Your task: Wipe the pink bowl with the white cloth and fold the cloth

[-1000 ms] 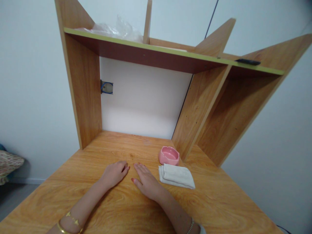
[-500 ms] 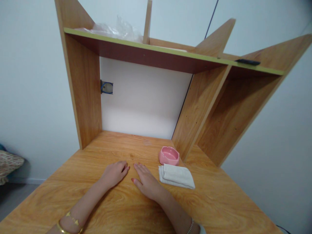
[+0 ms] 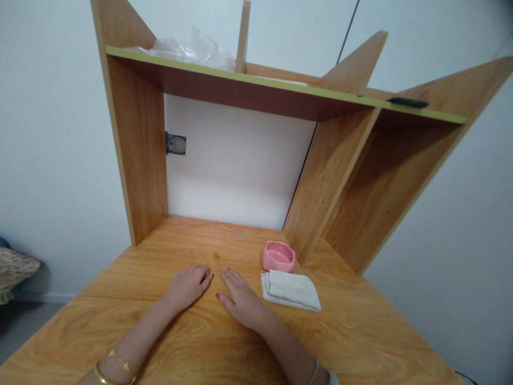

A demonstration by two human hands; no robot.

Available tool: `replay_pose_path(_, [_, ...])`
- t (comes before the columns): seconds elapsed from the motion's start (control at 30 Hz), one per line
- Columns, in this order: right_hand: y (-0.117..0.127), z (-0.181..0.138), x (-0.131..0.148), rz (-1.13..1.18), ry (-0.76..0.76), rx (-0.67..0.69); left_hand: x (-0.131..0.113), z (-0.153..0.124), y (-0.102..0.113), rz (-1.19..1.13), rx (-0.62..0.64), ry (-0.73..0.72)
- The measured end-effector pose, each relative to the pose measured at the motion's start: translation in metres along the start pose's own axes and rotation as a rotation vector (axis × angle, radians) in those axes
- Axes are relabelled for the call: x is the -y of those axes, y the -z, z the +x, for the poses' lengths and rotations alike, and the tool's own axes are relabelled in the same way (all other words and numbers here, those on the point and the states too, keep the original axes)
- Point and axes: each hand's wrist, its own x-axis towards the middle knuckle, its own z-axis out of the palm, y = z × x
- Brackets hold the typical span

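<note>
My left hand [image 3: 187, 287] rests on the wooden desktop [image 3: 200, 342], its fingers loosely bent and nothing in it. Just to its right, my right hand [image 3: 240, 299] lies flat, palm down, with the thumb spread from the fingers. A small gap of bare wood separates the two hands. Beyond my right hand, a folded white cloth [image 3: 292, 290] lies on the desk, not touched by either hand. Right behind the cloth stands a pink faceted bowl [image 3: 278, 256], which looks like an ashtray.
A wooden hutch rises at the back, with side panels [image 3: 138, 149] and an upper shelf [image 3: 240, 78]. Clear plastic wrapping [image 3: 196, 51] and a dark flat object [image 3: 407, 101] lie on that shelf. An uncovered wall box [image 3: 176, 144] shows blue wire. Patterned fabric [image 3: 18, 267] is at far left.
</note>
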Motion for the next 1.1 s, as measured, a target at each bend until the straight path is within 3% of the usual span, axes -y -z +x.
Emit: replay_pose_path(1.1, [0.0012, -0.0006, 0.0023, -0.009, -0.013, 0.002, -0.0020, -0.0023, 0.0016, -0.002, -0.006, -0.006])
